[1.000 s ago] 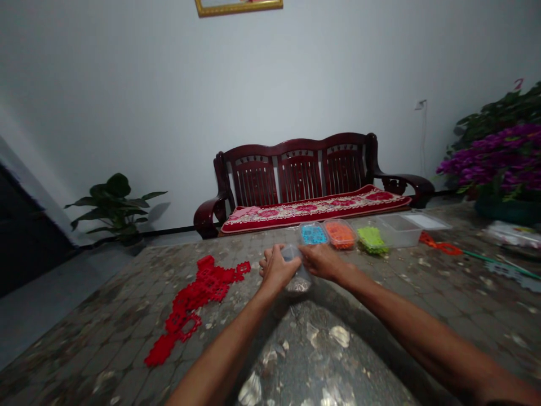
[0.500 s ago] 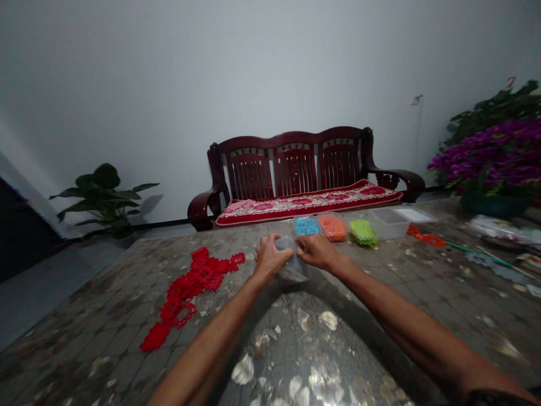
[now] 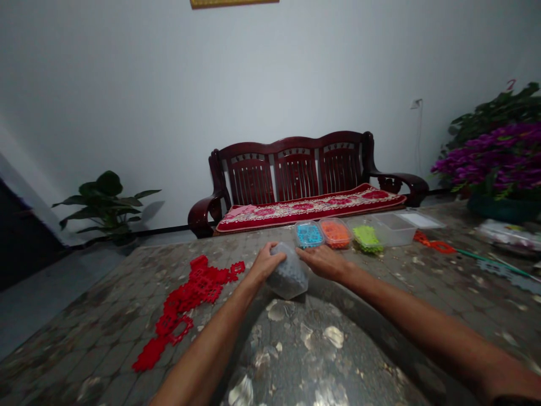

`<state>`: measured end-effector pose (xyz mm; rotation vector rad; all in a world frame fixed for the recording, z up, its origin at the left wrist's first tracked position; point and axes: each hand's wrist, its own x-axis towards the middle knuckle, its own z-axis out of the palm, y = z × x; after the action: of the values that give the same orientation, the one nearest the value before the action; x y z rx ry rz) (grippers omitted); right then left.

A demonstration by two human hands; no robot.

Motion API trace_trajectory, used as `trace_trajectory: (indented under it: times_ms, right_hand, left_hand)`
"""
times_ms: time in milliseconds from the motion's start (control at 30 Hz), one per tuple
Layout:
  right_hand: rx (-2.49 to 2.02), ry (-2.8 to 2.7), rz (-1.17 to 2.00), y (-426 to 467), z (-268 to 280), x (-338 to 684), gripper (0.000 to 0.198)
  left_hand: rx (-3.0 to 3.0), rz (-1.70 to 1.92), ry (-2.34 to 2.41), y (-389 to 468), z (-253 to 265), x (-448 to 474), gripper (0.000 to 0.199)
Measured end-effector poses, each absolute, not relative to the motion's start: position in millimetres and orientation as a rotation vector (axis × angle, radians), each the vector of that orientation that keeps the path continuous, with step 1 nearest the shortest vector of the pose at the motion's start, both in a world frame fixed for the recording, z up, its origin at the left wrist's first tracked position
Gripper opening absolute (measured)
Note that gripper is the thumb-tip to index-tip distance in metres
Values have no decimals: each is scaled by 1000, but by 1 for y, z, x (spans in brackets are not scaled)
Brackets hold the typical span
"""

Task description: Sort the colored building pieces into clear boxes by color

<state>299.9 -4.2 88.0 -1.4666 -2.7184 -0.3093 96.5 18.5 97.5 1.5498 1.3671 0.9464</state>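
Observation:
A translucent plastic container point(image 3: 289, 279) with grey pieces inside is tilted over the table in front of me. My left hand point(image 3: 267, 263) grips it from the left, thumb across its upper side. At the container's upper right edge, my right hand point(image 3: 324, 261) has its fingers closed on the rim; the exact grip is partly hidden. Just beyond stand clear tubs of blue pieces point(image 3: 309, 234), orange pieces point(image 3: 336, 233) and lime-green pieces point(image 3: 367, 239).
Linked red pieces point(image 3: 186, 304) are spread over the table's left side. A clear box point(image 3: 395, 230) stands beyond the green tub, with orange pieces point(image 3: 435, 245) and a green stick point(image 3: 486, 258) farther right. Purple flowers point(image 3: 494, 160) stand at the far right, and a wooden bench point(image 3: 296, 169) lies behind.
The container has tipped, so more of its side and the grey contents show. My hands have shifted slightly lower in view, and the right fingers have straightened somewhat.

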Motion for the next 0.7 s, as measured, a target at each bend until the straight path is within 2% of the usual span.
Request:
trace_trajectory:
  times_ms: [133,400,700]
  right_hand:
    - [-1433,-2766,-415,0,88,298,41]
    - [-1348,-2744,-380,5,93,296,25]
    - [-1454,-2690,-343,5,89,291,26]
  left_hand:
    - [1516,912,1339,21,102,96,45]
    - [1455,861,1305,22,107,93,43]
    - [1390,921,1304,22,108,91,37]
